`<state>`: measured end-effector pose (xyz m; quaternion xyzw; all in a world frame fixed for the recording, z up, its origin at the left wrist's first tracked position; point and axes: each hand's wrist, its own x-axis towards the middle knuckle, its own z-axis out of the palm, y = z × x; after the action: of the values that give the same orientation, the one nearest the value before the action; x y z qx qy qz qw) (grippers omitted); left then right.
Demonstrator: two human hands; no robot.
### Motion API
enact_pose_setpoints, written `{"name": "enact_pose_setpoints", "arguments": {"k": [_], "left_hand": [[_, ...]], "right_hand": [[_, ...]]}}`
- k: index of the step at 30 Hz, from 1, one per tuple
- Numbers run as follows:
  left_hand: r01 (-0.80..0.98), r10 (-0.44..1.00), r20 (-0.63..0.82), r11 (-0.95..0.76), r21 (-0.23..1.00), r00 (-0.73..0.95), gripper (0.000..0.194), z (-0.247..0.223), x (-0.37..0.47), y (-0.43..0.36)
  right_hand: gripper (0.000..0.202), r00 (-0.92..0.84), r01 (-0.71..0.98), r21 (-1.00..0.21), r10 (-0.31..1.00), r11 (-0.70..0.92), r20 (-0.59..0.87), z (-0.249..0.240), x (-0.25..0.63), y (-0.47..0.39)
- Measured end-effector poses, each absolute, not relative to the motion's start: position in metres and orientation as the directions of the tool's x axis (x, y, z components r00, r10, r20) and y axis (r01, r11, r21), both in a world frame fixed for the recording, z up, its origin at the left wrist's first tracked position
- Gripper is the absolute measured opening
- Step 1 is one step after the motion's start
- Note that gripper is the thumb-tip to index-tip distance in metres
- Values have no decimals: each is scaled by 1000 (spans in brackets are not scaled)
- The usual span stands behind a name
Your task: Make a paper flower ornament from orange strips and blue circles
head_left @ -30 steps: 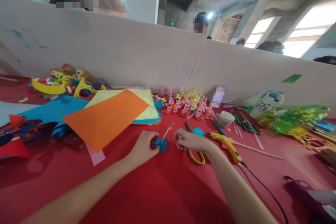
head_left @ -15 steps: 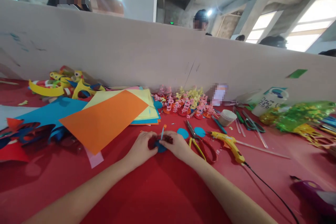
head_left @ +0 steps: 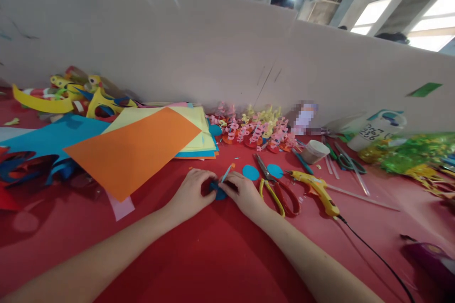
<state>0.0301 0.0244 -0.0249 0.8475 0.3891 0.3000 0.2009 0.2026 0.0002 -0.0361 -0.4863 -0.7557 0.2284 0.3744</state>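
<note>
My left hand [head_left: 195, 189] and my right hand [head_left: 245, 194] meet over the red table, fingers curled in towards each other. Between them is a small piece of blue paper [head_left: 221, 193], pinched at its left side by my left fingers and partly hidden. A thin pale stick with an orange tip [head_left: 227, 172] slants up from my right fingertips, which close on its lower part. Two flat blue paper circles [head_left: 250, 172] lie just beyond my right hand. Beside it rest pliers [head_left: 265, 170] with one yellow and one red handle.
A yellow glue gun [head_left: 316, 191] with a black cord lies to the right, near a white cup [head_left: 315, 153]. Coloured paper sheets [head_left: 138, 147] are stacked at left. Pink and yellow paper spirals [head_left: 259, 130] stand before the grey partition [head_left: 199, 47]. Green-handled scissors [head_left: 350, 161] lie further right.
The view has tipped down and shifted slightly left. The stick now leans more to the right, and my hands stay closed around the blue paper.
</note>
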Motion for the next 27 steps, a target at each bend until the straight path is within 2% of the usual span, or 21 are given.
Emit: {"name": "enact_pose_setpoints", "arguments": {"k": [7, 10, 14, 22, 27], "left_hand": [[530, 792, 377, -604, 595, 480, 25, -26, 30, 24], [533, 806, 403, -589, 607, 433, 27, -23, 29, 23], [580, 799, 445, -600, 551, 403, 20, -22, 27, 23], [652, 807, 372, -591, 475, 459, 21, -25, 29, 23], [659, 813, 354, -583, 475, 463, 23, -25, 28, 22]], "right_hand": [[14, -301, 603, -638, 878, 478, 373, -35, 199, 0], [15, -264, 640, -602, 873, 477, 411, -36, 198, 3], [12, -220, 665, -595, 880, 452, 421, -38, 198, 6], [4, -134, 596, -739, 947, 313, 293, -33, 203, 2], [10, -87, 482, -856, 982, 187, 165, -32, 205, 0]]}}
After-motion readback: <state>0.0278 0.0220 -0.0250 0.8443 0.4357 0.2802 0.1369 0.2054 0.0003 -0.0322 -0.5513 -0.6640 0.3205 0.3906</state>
